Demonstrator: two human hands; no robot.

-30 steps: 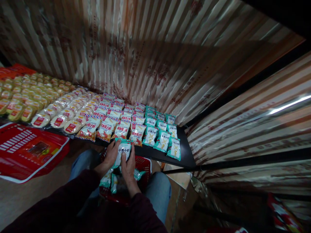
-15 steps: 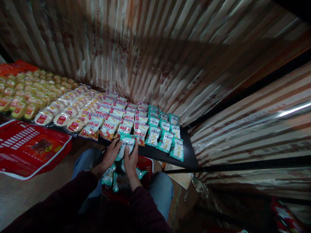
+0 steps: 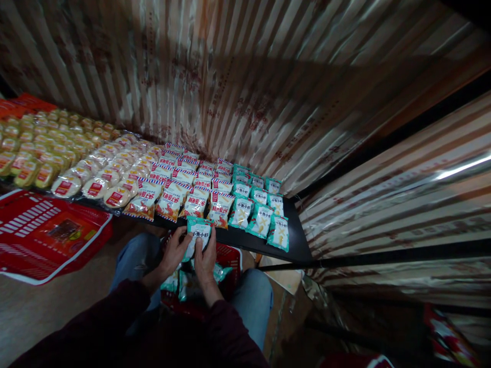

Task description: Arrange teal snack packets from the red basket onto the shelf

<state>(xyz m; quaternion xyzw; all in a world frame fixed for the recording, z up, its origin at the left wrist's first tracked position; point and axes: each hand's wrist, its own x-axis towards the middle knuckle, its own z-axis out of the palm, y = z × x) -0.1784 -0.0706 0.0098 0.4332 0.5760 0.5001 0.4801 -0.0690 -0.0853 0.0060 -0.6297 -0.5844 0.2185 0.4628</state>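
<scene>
Between both hands, in front of the shelf edge, I hold a teal-and-white snack bag (image 3: 200, 234) upright with its printed face toward me. My left hand (image 3: 175, 252) grips its left side, thumb on the front. On its right side my right hand (image 3: 206, 259) is closed, the thumb pressed over the print. Below, a red basket (image 3: 233, 258) between my knees holds several more teal bags (image 3: 187, 286), partly hidden by my hands. Matching teal bags (image 3: 260, 221) stand in rows on the black shelf (image 3: 294, 230), right of red-and-white snack bags (image 3: 169, 199).
Round wrapped cakes (image 3: 67, 185) and yellow wrapped cakes (image 3: 46, 175) fill the shelf's left part. A red basket (image 3: 23, 204) with an orange-red packet in it is at lower left. Striped plastic sheeting (image 3: 215, 76) hangs behind the shelf. A black bar (image 3: 402, 258) runs at right.
The teal bag and both hands have come down slightly, away from the shelf's front edge. Both hands keep their hold; the shelf rows look unchanged.
</scene>
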